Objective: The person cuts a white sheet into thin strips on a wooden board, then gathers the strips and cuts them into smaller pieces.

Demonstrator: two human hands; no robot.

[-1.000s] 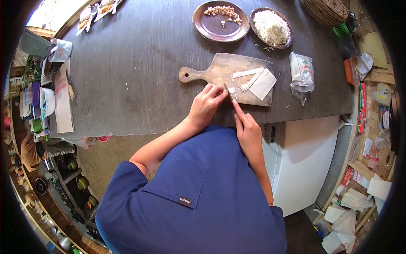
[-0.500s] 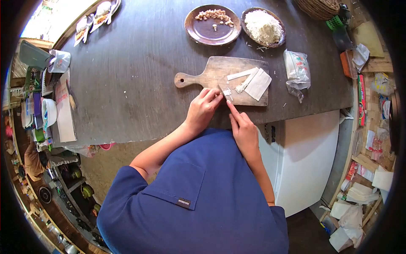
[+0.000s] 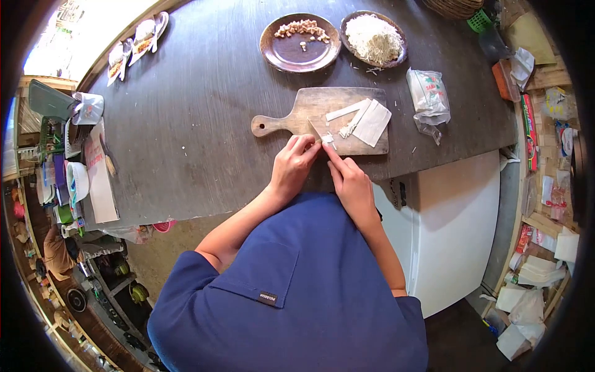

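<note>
A wooden cutting board [image 3: 297,121] lies near the table's front edge, its handle to the left. Over its lower edge, my left hand [image 3: 292,162] is closed, fingertips pinched beside small white cut pieces [image 3: 328,139]; whatever is between them is too small to make out. My right hand [image 3: 354,184] is curled, its index finger stretched toward a thin knife blade [image 3: 315,128] that slants up and left; the knife's handle is hidden. On the board's right side lie flat white sheets [image 3: 374,124], a strip [image 3: 344,111] and thin slivers [image 3: 351,128].
Behind the board stand a brown plate [image 3: 300,57] with light brown pieces and a bowl [image 3: 403,54] heaped with white shreds. A plastic packet [image 3: 428,98] lies right. Wrapped items [image 3: 144,38] sit at the far left, a cardboard piece [image 3: 101,180] at the left edge.
The view has shifted slightly, so the board and plates appear a little further left. Both hands stay close together at the board's lower edge, and the blade is still between them.
</note>
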